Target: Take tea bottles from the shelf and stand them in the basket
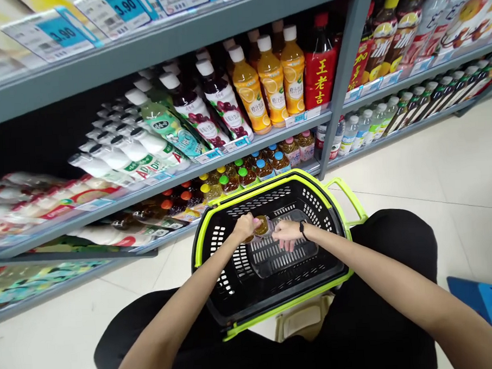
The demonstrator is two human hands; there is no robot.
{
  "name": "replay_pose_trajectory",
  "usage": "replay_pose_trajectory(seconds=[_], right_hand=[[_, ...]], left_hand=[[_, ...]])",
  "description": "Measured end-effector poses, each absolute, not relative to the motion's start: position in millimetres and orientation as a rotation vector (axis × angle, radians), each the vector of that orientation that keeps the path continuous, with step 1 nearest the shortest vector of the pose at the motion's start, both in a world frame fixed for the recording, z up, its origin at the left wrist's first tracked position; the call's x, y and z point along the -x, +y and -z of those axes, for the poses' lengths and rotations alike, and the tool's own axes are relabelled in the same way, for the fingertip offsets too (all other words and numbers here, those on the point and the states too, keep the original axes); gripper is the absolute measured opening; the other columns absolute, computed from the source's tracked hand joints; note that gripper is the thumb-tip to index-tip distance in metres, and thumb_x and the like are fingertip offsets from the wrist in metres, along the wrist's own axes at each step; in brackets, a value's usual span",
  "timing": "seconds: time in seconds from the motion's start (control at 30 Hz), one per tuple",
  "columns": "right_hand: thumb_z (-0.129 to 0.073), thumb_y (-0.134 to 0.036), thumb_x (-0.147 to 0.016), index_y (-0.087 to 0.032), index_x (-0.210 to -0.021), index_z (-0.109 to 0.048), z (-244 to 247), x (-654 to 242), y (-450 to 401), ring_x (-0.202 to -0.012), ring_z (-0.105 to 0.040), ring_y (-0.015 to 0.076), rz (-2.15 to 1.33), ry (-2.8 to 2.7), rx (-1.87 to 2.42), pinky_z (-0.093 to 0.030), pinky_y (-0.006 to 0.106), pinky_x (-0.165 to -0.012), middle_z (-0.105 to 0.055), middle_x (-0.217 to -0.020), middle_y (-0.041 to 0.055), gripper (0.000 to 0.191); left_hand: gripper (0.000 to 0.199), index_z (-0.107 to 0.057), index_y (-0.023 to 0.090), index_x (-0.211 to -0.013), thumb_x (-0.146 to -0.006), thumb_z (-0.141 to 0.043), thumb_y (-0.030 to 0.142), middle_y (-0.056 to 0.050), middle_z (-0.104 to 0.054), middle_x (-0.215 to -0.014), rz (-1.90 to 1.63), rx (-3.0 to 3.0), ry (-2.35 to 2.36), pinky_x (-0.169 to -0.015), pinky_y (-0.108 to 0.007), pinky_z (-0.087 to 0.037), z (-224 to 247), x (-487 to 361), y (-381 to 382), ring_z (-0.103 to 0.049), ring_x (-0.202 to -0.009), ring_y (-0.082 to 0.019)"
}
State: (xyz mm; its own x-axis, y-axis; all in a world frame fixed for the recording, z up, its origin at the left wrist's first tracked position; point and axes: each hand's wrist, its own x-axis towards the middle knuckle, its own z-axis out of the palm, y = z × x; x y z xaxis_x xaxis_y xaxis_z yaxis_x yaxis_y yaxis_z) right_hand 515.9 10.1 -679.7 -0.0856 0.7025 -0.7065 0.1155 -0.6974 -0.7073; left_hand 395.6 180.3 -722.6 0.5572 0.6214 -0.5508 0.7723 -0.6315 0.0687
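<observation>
A black shopping basket with a lime-green rim and handles stands between my knees. Inside it, my left hand is closed around a small clear bottle of amber drink. A second similar bottle seems to be under that hand, mostly hidden. My right hand, with a dark band at the wrist, hangs just right of the bottle. Its fingers are loosely bent downward and somewhat apart, with nothing seen in them. Whether its fingertips touch the bottle I cannot tell.
Grey shelves hold orange juice bottles, grape juice bottles, white-capped bottles and small amber drink bottles low down. A beige stool shows behind the basket. A blue object lies on the tiled floor at right.
</observation>
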Motion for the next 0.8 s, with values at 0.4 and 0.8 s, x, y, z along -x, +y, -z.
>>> replay_pose_trajectory(seconds=[0.4, 0.8], right_hand=[[-0.046, -0.008, -0.093, -0.015, -0.084, -0.061, 642, -568, 2, -0.052, -0.061, 0.0112, -1.197, -0.88, 1.834, -0.049, 0.019, -0.045, -0.065, -0.068, 0.0011, 0.019], [-0.053, -0.017, -0.104, -0.01, -0.096, -0.062, 617, -690, 101, -0.059, -0.058, 0.0091, -0.866, -0.438, 2.027, -0.05, 0.019, -0.053, -0.061, -0.077, 0.0012, 0.014]], left_hand=[[0.032, -0.073, 0.016, -0.111, -0.1, -0.054, 0.039, -0.016, -0.076, -0.109, 0.962, -2.566, 0.503, -0.087, -0.035, -0.053, 629, -312, 143, -0.074, -0.105, -0.031], [0.042, -0.068, 0.015, -0.133, -0.093, -0.063, 0.028, -0.018, -0.071, -0.124, 0.883, -2.55, 0.515, -0.107, -0.048, -0.048, 570, -288, 136, -0.066, -0.122, -0.037]])
